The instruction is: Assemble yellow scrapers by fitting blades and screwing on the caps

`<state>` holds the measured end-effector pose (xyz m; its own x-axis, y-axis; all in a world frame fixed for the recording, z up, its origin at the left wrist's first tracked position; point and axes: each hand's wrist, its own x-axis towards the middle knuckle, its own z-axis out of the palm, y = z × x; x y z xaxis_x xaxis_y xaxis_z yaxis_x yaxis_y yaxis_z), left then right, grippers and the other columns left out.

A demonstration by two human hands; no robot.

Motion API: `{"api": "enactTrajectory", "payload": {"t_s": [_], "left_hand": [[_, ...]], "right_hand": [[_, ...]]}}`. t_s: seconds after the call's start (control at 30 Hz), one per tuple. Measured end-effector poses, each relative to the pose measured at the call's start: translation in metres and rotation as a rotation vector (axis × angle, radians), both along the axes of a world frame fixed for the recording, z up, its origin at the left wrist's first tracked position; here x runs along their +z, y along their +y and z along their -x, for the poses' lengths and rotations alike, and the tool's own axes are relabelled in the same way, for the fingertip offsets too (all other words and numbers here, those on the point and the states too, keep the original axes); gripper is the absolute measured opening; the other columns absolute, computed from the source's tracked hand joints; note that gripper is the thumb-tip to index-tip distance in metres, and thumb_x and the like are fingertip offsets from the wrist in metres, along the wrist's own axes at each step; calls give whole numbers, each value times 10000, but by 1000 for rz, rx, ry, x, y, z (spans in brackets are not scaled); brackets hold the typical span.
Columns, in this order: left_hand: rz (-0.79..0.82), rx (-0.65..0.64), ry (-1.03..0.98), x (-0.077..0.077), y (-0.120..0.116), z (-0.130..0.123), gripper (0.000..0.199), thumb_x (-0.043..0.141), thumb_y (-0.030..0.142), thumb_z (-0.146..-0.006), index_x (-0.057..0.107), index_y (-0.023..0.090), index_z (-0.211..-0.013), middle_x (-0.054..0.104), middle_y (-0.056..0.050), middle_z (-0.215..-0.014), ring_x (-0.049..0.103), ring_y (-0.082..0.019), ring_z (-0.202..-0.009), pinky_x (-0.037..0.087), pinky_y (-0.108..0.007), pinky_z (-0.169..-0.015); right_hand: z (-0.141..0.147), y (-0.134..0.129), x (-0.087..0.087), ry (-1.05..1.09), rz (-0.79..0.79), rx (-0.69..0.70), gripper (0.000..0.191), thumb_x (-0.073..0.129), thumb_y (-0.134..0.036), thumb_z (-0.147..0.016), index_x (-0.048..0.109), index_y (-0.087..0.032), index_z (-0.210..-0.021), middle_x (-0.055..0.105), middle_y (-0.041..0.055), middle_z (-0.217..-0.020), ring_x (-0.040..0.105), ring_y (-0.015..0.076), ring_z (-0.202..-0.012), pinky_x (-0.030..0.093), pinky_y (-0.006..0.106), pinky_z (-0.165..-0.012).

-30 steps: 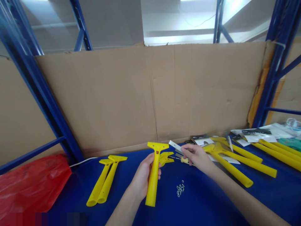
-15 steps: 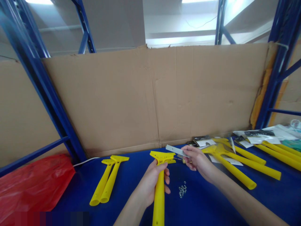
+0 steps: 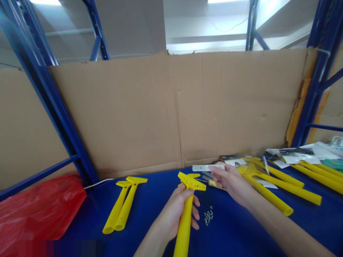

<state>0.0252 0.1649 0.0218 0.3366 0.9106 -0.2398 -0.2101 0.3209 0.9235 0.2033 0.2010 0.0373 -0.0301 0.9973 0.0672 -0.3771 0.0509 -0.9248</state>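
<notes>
My left hand point(image 3: 180, 210) is wrapped round a yellow handle point(image 3: 184, 221) with a wide T-shaped head, which tilts down to the right. Between the fingers of my right hand point(image 3: 227, 178) is a flat light-grey metal strip point(image 3: 200, 167), held level beyond the yellow head. Under my right hand lies a tool with a pale wooden grip point(image 3: 214, 184), beside thin grey strips point(image 3: 207, 175). Small screws and nuts point(image 3: 208, 216) are scattered on the blue surface, right of the held handle. Another yellow head point(image 3: 194, 175) shows partly behind the held one.
Two yellow handles point(image 3: 125, 205) lie at the left, near a red plastic bag point(image 3: 45, 210). Several more yellow handles point(image 3: 292, 189) and packaged items point(image 3: 298, 156) lie at the right. A cardboard sheet point(image 3: 134, 117) stands behind, between blue rack posts point(image 3: 66, 117).
The held yellow handle has moved slightly right and its head has turned clockwise. My right hand has raised and levelled the strip, uncovering more of the wooden-gripped tool.
</notes>
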Motion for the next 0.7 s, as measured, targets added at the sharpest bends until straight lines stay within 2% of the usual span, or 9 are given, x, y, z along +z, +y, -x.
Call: {"api": "enactTrajectory", "payload": {"t_s": [0.07,0.13,0.23,0.33,0.4,0.47,0.53,0.7], "left_hand": [[0,-17,-4,0,-1,0,209,454,286,-819,379,197,-992,563,5,-689,512,-105,-423,455,-222,-333],[4,-33,-14,0,-1,-1,231,461,297,-816,381,197,-1009,566,1,-693,519,-108,-425,456,-223,-336],[14,-63,-22,0,-3,-3,237,471,308,-812,392,197,-1005,574,-5,-698,528,-113,-425,460,-230,-337],[27,-110,-16,1,-6,-6,235,468,310,-811,403,196,-1007,580,-9,-695,537,-118,-421,465,-236,-338],[35,-145,-15,1,-7,-8,237,459,293,-812,403,194,-1019,581,-9,-681,540,-122,-412,463,-236,-330],[31,-165,-30,1,-9,-10,231,450,265,-810,401,192,-1023,583,-9,-672,542,-125,-411,464,-238,-326],[24,-165,-60,0,-10,-12,210,445,246,-806,403,188,-1003,586,-11,-671,543,-125,-417,472,-245,-329],[11,-143,-127,-2,-11,-14,166,449,275,-809,421,184,-946,579,-10,-654,539,-123,-434,481,-249,-335]], "right_hand": [[-4,0,3,91,33,9,301,812,-250,-542,544,-185,-663,602,-38,-589,567,93,-547,400,182,-461],[-6,1,4,113,45,22,291,816,-240,-535,573,-192,-689,631,-30,-641,594,107,-591,438,202,-510],[-4,3,2,-24,15,1,243,783,-323,-584,638,-192,-729,635,-21,-620,543,101,-522,413,216,-486],[4,4,-3,-237,-53,-24,288,746,-386,-613,702,-187,-816,681,9,-710,563,132,-599,419,234,-532],[12,4,-7,-349,-105,28,258,720,-393,-630,717,-180,-776,687,12,-735,568,143,-641,423,241,-569],[19,5,-12,-437,-145,94,231,678,-400,-661,701,-170,-657,649,-3,-639,533,128,-587,403,238,-545],[23,6,-17,-500,-173,118,281,629,-412,-699,662,-165,-569,581,-20,-544,468,105,-514,360,227,-495],[22,7,-17,-485,-180,-53,278,578,-414,-731,668,-163,-651,606,1,-606,483,121,-549,372,226,-494]]}}
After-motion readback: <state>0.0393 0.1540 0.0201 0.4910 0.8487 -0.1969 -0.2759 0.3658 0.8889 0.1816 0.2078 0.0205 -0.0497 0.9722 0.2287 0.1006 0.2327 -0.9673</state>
